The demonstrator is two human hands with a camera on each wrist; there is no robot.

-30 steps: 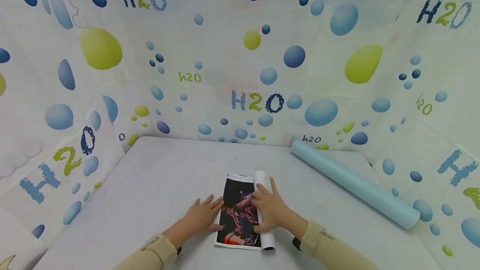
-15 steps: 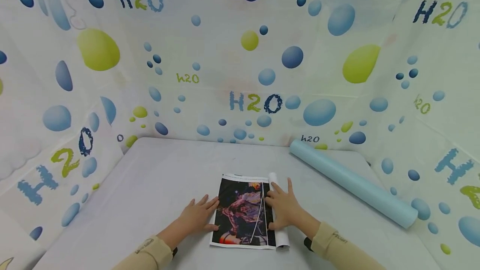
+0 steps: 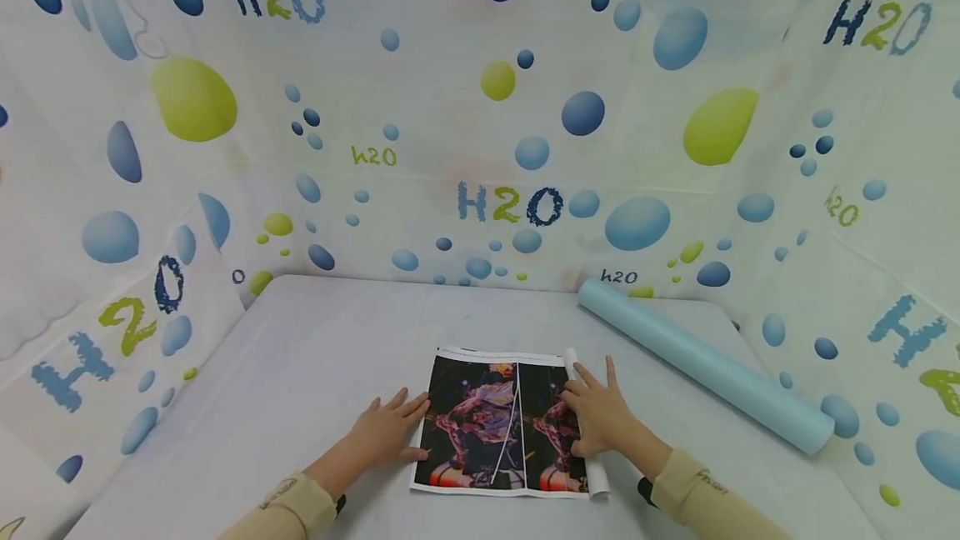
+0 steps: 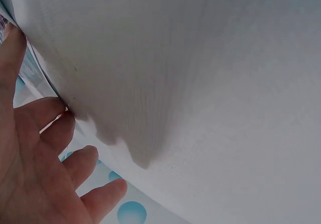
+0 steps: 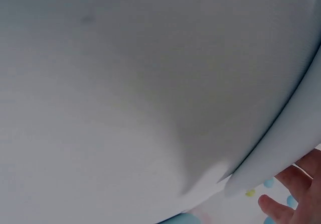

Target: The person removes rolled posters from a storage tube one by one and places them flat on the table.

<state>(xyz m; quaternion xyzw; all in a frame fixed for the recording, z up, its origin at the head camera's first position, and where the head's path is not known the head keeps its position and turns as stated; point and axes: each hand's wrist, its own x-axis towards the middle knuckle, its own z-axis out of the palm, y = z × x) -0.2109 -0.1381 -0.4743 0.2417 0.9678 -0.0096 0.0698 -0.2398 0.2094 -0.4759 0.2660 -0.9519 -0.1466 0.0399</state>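
Observation:
A printed paper sheet with dark, colourful pictures lies partly unrolled on the white table. Its right side is still curled into a white paper roll, also seen along the right side of the right wrist view as a pale tube. My left hand rests on the sheet's left edge, fingers spread. In the left wrist view, fingertips touch that edge. My right hand lies against the roll with extended, spread fingers; only part of the right hand shows in the right wrist view.
A long light-blue roll lies diagonally at the table's right side. The white table extends around the sheet. A backdrop with bubbles and H2O lettering rises behind and at both sides.
My right hand has moved to the right with the roll, so the sheet lies wider open and a second picture shows. My left hand has shifted slightly left with the sheet's edge.

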